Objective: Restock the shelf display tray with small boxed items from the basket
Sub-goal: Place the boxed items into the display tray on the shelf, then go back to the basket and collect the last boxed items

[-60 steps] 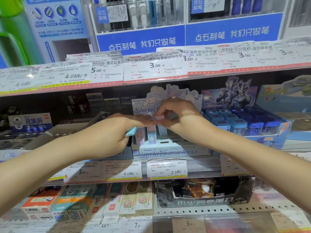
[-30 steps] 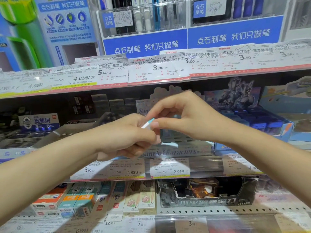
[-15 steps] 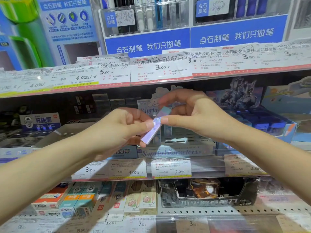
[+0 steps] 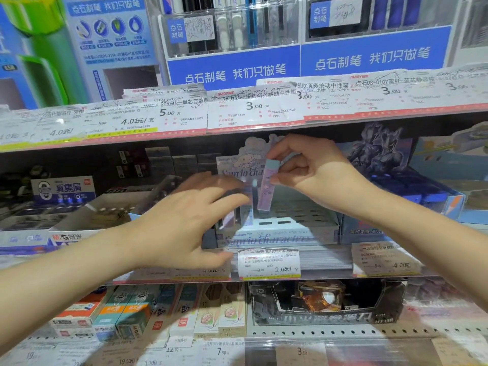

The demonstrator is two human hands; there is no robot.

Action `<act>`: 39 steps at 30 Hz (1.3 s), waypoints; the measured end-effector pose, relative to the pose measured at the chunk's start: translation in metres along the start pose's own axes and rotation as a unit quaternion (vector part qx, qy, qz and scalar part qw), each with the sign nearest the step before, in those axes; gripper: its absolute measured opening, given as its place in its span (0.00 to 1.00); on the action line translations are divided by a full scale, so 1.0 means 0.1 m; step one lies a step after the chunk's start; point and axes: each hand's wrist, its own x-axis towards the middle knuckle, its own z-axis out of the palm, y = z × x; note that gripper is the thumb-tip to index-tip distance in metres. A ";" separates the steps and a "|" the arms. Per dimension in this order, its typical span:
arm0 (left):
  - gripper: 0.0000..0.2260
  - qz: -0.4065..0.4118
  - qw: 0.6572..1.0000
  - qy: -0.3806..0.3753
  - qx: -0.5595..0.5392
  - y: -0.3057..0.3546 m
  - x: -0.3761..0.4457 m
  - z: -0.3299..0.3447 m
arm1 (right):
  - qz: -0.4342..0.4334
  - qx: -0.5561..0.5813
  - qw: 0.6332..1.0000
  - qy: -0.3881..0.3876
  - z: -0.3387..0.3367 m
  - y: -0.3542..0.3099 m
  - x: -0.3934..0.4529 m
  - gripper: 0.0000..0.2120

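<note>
The step in hand is placing one item into the display. The right hand (image 4: 314,173) pinches a slim lilac cardboard box with a pale teal end cap (image 4: 266,186) between thumb and fingertips, holding it nearly upright with the cap at the top. The box hangs below those fingers, just above the slotted deck of the pale blue cardboard display tray printed with cartoon characters (image 4: 277,231), whose rows of slots lie mostly bare beneath the hand.

The left hand (image 4: 184,223) is spread with fingers loose and grips nothing that can be made out; motion blur smears its fingertips, so whether they brush the few boxes already standing at the tray's left side (image 4: 229,215), just beyond them, cannot be told. The basket named in the task is not in view.

The next move seems to call for lowering the box straight down, bottom end first, into a free slot beneath the right hand, keeping it upright so it seats beside the standing boxes, then loosening the pinch
</note>
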 end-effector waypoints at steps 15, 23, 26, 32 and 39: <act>0.46 -0.003 0.996 -0.018 -0.089 -0.01 -0.05 0.08 | -0.068 -0.206 0.973 -0.077 0.12 0.12 -0.10 0.11; 0.46 -0.016 0.995 -0.004 -0.094 0.01 -0.07 0.12 | -0.036 -0.185 0.976 -0.113 0.09 0.04 -0.06 0.17; 0.42 -0.039 0.994 -0.007 -0.099 0.03 -0.05 0.11 | -0.038 -0.195 0.974 -0.112 0.07 0.05 -0.10 0.20; 0.30 -0.071 0.995 0.054 -0.040 0.22 -0.05 0.07 | -0.134 -0.143 0.981 -0.011 0.12 0.06 -0.43 0.14; 0.14 -0.060 0.991 0.116 -0.013 0.72 -0.41 0.07 | -0.134 -0.053 0.990 0.006 0.23 0.03 -0.97 0.11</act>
